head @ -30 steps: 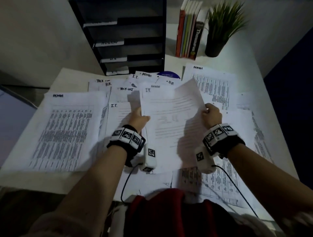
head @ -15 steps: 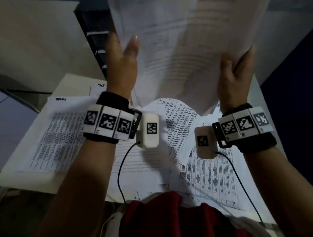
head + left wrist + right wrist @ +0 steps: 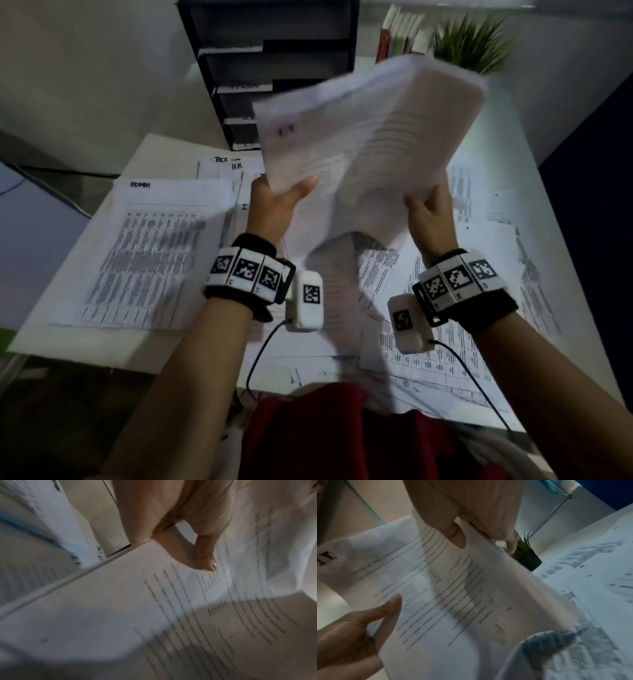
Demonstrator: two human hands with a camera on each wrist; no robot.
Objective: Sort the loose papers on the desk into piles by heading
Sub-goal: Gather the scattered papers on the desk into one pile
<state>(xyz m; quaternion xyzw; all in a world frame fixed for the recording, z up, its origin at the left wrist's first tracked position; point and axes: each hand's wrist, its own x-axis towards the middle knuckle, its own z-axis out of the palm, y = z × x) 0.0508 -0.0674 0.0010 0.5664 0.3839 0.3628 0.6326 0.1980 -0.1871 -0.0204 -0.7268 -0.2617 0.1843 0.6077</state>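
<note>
A bundle of printed sheets headed "I.T." (image 3: 363, 144) hangs in the air above the desk, bowed and blurred. My left hand (image 3: 279, 202) grips its lower left edge, thumb on top of the paper (image 3: 171, 601). My right hand (image 3: 428, 209) pinches the lower right edge, thumb on the front of the sheets (image 3: 453, 588) and fingers behind. My left hand (image 3: 356, 626) also shows in the right wrist view. Loose papers cover the desk: an "ADMIN" sheet (image 3: 150, 253) at left, headings "TACK" and "H.R." (image 3: 229, 164) behind it, table printouts (image 3: 479, 342) at right.
A black tray rack (image 3: 274, 68) stands at the back of the white desk (image 3: 154, 150). Books (image 3: 397, 37) and a potted plant (image 3: 469, 41) sit at the back right. Cables run from the wrist cameras toward my red-clothed lap (image 3: 325, 438).
One second ago the sheets lay low over the desk; both hands raised them close to the head camera, and now they have come down and tilted away, still held.
</note>
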